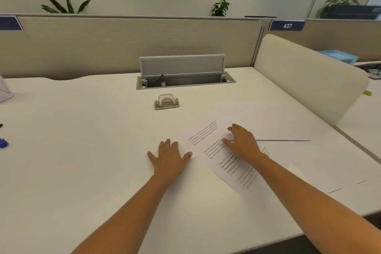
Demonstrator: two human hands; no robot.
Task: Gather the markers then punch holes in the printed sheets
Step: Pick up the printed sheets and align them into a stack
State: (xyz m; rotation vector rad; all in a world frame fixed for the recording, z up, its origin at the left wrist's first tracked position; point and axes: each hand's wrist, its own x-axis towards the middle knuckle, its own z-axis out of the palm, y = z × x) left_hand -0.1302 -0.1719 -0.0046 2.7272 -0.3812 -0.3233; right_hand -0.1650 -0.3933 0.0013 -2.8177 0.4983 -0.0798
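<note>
Step, as judged: collecting the printed sheets [206,136] for punching.
Left hand [169,156]: flat on desk [82,150], fingers spread, holding nothing, nearside of hole punch [166,101].
Right hand [243,142]: spread, pressing the sheets, near-right of punch.
Sheets: fanned, askew, text up.
Next: square the stack, feed one edge into punch.
Blue bits [3,142] far left of punch, possibly markers; too blurred to say.

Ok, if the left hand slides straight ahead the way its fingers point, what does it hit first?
Probably the hole punch, almost dead ahead of the left hand, with only bare desk between them.
</note>
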